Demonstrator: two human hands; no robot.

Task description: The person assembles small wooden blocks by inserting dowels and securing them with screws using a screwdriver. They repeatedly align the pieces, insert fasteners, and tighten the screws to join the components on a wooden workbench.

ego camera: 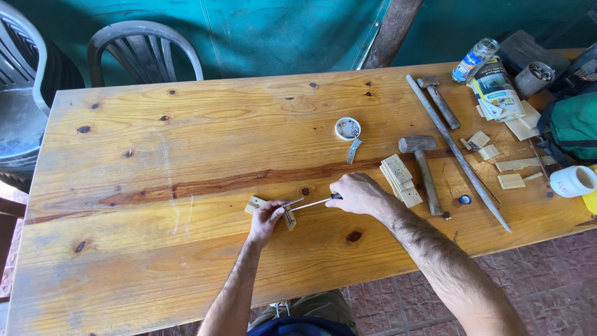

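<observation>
My left hand (pixel 266 218) presses down on a small pale wooden piece (pixel 255 203) with a metal bracket on it, near the front middle of the wooden table (pixel 155 155). My right hand (pixel 357 194) grips the handle of a screwdriver (pixel 309 203). Its shaft points left, and its tip meets the bracket beside my left fingers. A second small wood block (pixel 290 220) sits just under the shaft.
A stack of thin wood slats (pixel 399 179), two hammers (pixel 423 168) (pixel 439 99), a long metal rod (pixel 457 152), a small white lid with screws (pixel 347 128), a metal strip (pixel 353 151), wood offcuts, a bottle, cups and a green bag lie right. Grey plastic chairs (pixel 146 53) stand behind.
</observation>
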